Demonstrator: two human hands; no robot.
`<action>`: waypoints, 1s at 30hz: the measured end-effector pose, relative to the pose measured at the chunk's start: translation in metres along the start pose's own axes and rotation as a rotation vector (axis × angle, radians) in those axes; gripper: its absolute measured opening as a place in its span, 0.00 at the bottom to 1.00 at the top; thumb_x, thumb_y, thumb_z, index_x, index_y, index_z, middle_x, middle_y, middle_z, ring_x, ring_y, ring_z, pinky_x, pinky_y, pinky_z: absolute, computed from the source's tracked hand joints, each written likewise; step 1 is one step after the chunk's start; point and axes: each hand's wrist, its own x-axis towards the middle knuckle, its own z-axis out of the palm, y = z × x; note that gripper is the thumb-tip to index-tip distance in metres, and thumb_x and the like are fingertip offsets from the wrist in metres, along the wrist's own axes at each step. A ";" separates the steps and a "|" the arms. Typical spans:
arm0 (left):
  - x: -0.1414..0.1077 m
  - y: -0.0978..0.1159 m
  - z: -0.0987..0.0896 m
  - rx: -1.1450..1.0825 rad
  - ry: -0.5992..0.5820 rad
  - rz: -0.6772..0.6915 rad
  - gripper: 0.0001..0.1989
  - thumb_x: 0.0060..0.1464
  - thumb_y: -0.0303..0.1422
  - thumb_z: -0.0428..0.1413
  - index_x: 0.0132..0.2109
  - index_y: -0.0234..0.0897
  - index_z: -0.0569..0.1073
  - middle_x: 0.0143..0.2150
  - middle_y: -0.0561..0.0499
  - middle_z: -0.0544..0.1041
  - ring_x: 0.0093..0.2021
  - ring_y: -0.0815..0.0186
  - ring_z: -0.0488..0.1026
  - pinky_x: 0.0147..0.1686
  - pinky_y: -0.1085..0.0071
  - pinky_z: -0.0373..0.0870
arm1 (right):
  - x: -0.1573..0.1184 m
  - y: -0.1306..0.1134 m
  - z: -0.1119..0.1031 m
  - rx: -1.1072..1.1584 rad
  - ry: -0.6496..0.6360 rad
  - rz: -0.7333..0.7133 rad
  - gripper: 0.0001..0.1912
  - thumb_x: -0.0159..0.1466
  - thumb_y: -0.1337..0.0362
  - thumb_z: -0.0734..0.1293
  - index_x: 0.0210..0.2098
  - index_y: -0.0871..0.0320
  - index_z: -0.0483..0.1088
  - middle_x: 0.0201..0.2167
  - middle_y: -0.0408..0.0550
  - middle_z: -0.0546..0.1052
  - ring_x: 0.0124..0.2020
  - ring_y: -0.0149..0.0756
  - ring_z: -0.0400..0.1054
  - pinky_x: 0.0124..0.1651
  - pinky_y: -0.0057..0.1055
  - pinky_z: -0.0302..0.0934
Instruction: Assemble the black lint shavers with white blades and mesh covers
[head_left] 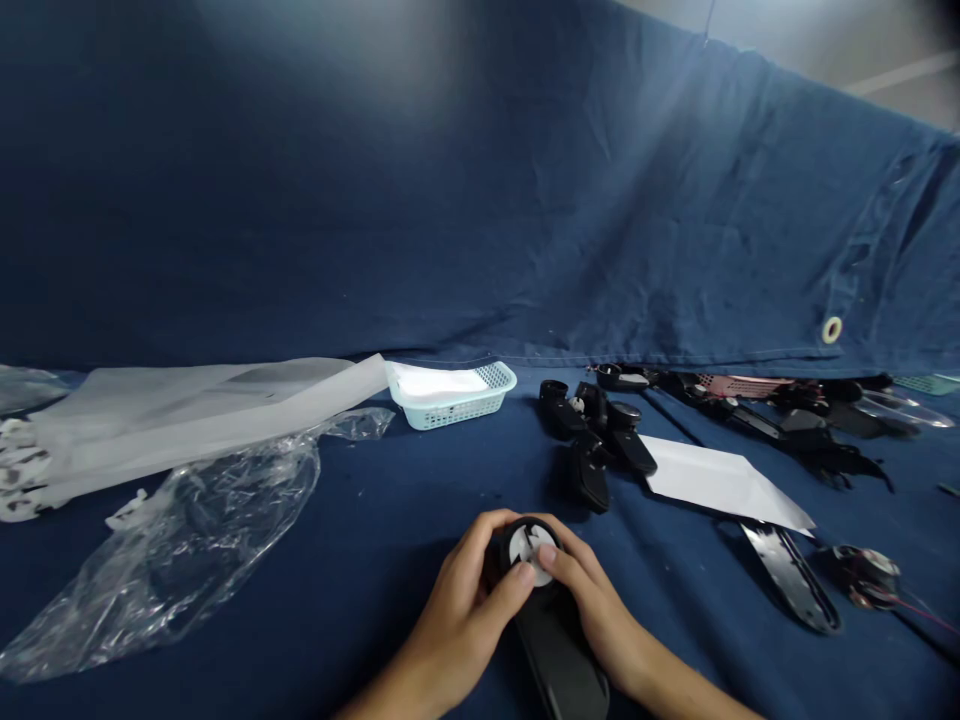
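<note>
Between the two hands, low in the middle of the view, a black casing [559, 650] lies with its round end away from the person and a white disc [527, 545] set inside that end. The left hand [465, 605] and right hand [596, 600] curl around the round end, fingers gripping its sides, both thumbs resting on the disc. As far as one can judge, the disc is in its seat, but whether it is fixed there cannot be told; with both thumbs on it, work at this spot seems unfinished. Just beyond lies a cluster of black parts [628, 448], apart from the held piece. To their right are a sheet of paper [709, 478], a long shiny cover [791, 575] partly under it and a small round part [866, 575] with a red wire, all loose and unjoined to the casing. Farther out are a pale blue basket [454, 413] with something white inside, a clear plastic bag [217, 530] and a long white wrapper [210, 420], on dark blue cloth [360, 620].
</note>
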 end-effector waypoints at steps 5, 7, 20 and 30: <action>-0.001 0.002 -0.001 0.037 -0.001 0.014 0.17 0.62 0.44 0.53 0.55 0.46 0.66 0.54 0.51 0.74 0.53 0.61 0.71 0.52 0.66 0.66 | -0.001 0.007 0.000 -0.020 0.046 -0.022 0.23 0.61 0.42 0.66 0.48 0.48 0.74 0.49 0.40 0.77 0.53 0.40 0.67 0.58 0.30 0.59; -0.002 0.003 -0.002 0.038 -0.014 0.015 0.18 0.62 0.44 0.52 0.57 0.47 0.65 0.55 0.51 0.73 0.54 0.60 0.71 0.53 0.66 0.66 | -0.002 0.010 -0.003 -0.018 0.016 -0.040 0.24 0.62 0.41 0.65 0.49 0.48 0.74 0.49 0.42 0.77 0.54 0.40 0.66 0.58 0.30 0.59; -0.002 0.000 -0.001 0.094 -0.012 -0.035 0.20 0.61 0.46 0.52 0.58 0.48 0.66 0.57 0.49 0.73 0.54 0.57 0.70 0.51 0.65 0.67 | -0.003 0.004 -0.006 -0.003 0.001 0.044 0.24 0.60 0.42 0.67 0.50 0.47 0.73 0.53 0.43 0.75 0.54 0.44 0.66 0.58 0.35 0.59; -0.001 -0.002 0.000 0.086 0.030 -0.019 0.20 0.60 0.46 0.54 0.57 0.47 0.67 0.56 0.49 0.73 0.55 0.57 0.70 0.53 0.64 0.65 | -0.004 -0.003 -0.004 0.035 -0.064 0.048 0.21 0.67 0.48 0.62 0.51 0.54 0.70 0.50 0.48 0.75 0.54 0.46 0.65 0.60 0.40 0.54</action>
